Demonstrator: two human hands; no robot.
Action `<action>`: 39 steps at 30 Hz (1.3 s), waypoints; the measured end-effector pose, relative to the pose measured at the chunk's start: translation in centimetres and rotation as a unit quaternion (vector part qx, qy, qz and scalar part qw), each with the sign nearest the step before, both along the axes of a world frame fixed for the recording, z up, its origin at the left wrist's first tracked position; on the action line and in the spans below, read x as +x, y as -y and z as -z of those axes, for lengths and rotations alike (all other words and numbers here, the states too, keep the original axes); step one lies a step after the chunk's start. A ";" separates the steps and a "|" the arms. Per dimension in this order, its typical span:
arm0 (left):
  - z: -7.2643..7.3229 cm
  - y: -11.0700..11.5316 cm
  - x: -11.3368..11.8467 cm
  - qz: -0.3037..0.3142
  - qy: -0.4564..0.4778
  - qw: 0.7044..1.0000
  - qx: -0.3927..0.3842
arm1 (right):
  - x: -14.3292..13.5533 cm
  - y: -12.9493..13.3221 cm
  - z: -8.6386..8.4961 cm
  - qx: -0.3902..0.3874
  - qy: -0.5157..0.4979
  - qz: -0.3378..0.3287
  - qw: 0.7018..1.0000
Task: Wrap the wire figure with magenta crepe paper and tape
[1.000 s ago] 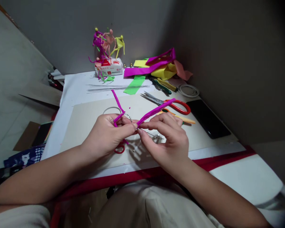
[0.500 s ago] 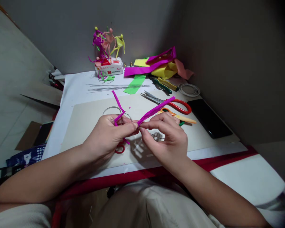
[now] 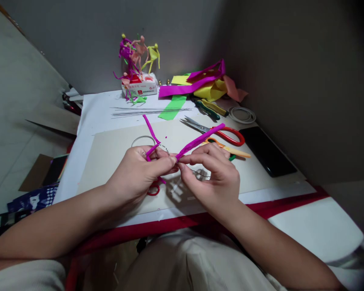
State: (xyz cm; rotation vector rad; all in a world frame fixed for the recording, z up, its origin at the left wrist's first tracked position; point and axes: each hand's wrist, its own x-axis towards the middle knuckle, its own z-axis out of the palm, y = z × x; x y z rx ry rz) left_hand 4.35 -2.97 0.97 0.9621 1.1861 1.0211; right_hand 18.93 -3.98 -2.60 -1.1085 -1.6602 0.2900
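Note:
My left hand (image 3: 139, 169) is closed on a twisted wire frame (image 3: 164, 148) partly wrapped in purple paper. A thin wrapped piece (image 3: 150, 128) rises above that hand, and a short purple end shows below it. A longer purple paper strip (image 3: 200, 138) slants up to the right from the fingertips. My right hand (image 3: 214, 173) pinches at the strip's lower end, its thumb and index finger meeting the left fingertips. Dark twisted wire (image 3: 201, 173) shows beside the right thumb. The spot between the fingertips is mostly hidden.
Red-handled scissors (image 3: 235, 136), orange scissors (image 3: 227, 149), pliers (image 3: 208, 110) and a black phone (image 3: 268, 151) lie to the right. Behind are loose wires (image 3: 139, 112), coloured paper strips (image 3: 188, 88) and small paper figures (image 3: 138, 52) on a white packet (image 3: 144, 85).

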 end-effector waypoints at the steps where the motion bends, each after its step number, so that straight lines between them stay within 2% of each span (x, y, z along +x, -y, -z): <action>1: 0.0 0.0 0.0 -0.001 -0.002 1.000 0.002 | 0.0 0.0 0.0 0.000 0.001 0.002 1.000; 21: 0.1 0.2 -0.3 0.005 -0.079 0.996 0.036 | -0.2 -0.1 -0.1 0.000 0.008 0.015 1.000; 27: 0.0 0.1 -0.2 0.005 -0.094 0.995 0.039 | -0.4 -0.2 0.1 0.017 0.021 0.032 0.999; 30: -0.4 0.2 -0.1 0.007 -0.101 0.995 0.015 | -0.5 -0.2 0.2 0.034 0.034 0.048 0.998; 33: -0.6 0.3 -0.3 0.018 -0.097 0.995 -0.003 | -0.7 -0.2 0.1 0.043 0.034 0.051 0.997; 35: -0.5 0.2 -0.4 0.017 -0.089 0.996 0.015 | -0.6 -0.2 0.0 0.042 0.032 0.049 0.997; 39: -0.3 -0.1 -0.5 0.006 -0.059 0.998 0.026 | 0.8 -0.2 -0.3 0.048 0.043 0.051 0.997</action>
